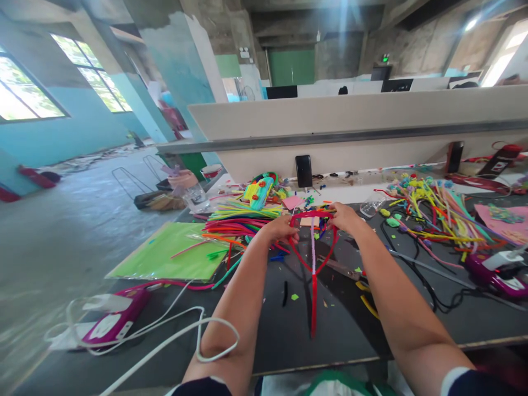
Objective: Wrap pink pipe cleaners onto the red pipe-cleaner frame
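Note:
A red pipe cleaner shape [329,256] hangs between my two hands, bent into a loop that narrows to a point at the bottom. A pale lilac pipe cleaner [313,242] runs down its middle, and a straight red stem [314,305] continues below the point. My left hand [284,229] pinches the upper left side of the loop. Its upper right side is pinched by my right hand [344,218]. Scissors [340,268] lie on the table behind the loop, partly hidden by my right forearm. A short black piece [285,293] lies on the dark tabletop [289,335].
Bundled pipe cleaners [237,226] and a green sheet [173,250] lie at left. More pipe cleaners [441,214] are heaped at right. Purple power strips [119,319] with white cables [165,352] sit on both sides. A phone [304,171] leans against the white partition [264,159].

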A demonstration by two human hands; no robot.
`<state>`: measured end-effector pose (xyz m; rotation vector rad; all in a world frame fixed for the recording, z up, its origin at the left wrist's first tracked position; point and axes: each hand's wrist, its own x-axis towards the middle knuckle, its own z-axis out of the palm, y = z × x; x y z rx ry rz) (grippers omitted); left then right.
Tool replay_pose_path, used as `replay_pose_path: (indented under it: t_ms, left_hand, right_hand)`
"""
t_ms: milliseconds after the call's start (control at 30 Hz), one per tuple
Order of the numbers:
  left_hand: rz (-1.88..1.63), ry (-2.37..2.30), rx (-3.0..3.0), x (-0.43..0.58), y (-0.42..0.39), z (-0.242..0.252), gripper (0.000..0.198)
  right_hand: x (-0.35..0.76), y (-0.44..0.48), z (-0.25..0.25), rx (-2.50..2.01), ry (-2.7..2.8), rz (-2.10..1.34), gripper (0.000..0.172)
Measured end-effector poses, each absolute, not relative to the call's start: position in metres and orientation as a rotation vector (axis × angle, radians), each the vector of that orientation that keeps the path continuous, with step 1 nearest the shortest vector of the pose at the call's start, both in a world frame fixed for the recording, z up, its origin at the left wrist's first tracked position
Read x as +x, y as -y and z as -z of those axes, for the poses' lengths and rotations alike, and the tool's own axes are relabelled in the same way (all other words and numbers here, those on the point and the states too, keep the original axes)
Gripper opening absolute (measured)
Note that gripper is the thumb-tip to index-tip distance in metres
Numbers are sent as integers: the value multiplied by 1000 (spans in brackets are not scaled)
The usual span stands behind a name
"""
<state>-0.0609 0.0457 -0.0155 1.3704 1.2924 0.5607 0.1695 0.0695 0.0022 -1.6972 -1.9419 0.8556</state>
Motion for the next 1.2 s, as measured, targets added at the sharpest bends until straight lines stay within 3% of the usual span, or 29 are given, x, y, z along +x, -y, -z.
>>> replay_pose_path:
  t_ms: [167, 367, 533, 867, 1200]
  left_hand:
    - [-382, -1371, 1375, -53, -49, 32, 32]
    - [-146, -1519, 1498, -45, -49, 41, 24]
    - [-173, -1646, 1632, -44, -50, 33, 22]
    - [-178, -1740, 1714, -53, -60, 13, 28]
    - [-432, -2262, 1748, -131, -54, -26, 21]
  right_hand:
    - [173, -79, 10, -1831, 2292, -557, 50]
    - [180, -83, 20, -1848, 2409, -548, 32]
    - [194, -81, 11, -1875, 2327, -494, 15]
    - [200, -61, -20, -1620, 2126, -284, 25]
    - [233, -40, -58, -1457, 1951, -400, 27]
